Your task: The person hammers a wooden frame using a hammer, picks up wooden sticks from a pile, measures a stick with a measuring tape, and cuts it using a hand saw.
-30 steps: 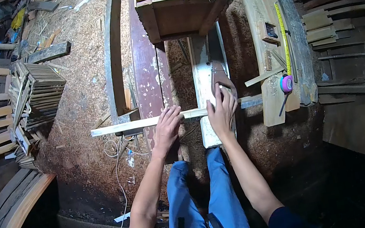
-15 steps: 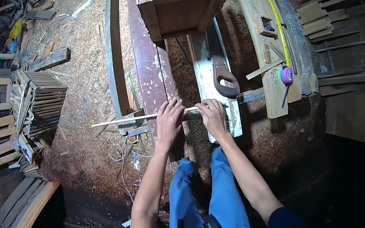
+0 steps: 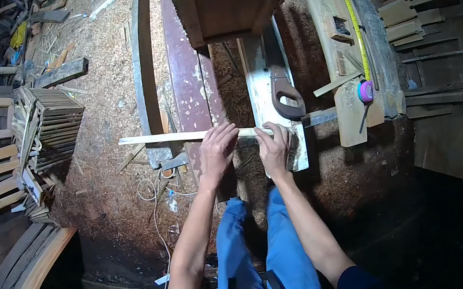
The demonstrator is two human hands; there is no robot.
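A long, thin wooden strip (image 3: pixel 163 137) lies crosswise in front of me, its left end reaching well past the maroon plank. My left hand (image 3: pixel 218 150) is closed around it near the middle, above the maroon plank (image 3: pixel 185 72). Close to the strip's right end, my right hand (image 3: pixel 275 146) grips it with bent fingers, over the white-painted board (image 3: pixel 260 93). Just beyond that hand, a handsaw (image 3: pixel 287 98) with a dark handle rests on the white board. My palms hide parts of the strip.
A slatted wooden box (image 3: pixel 233 9) stands ahead across the planks. To the right, a tape measure (image 3: pixel 365 91) with its yellow blade out lies on a pale board (image 3: pixel 351 118). Stacked slats (image 3: pixel 58 115) stand left; wood shavings cover the floor, where a white cord (image 3: pixel 158 218) runs.
The strip has turned: its left end is raised farther from me and its broader face shows. Both hands still hold it, with the right hand's fingers shifted slightly. The view has moved a little.
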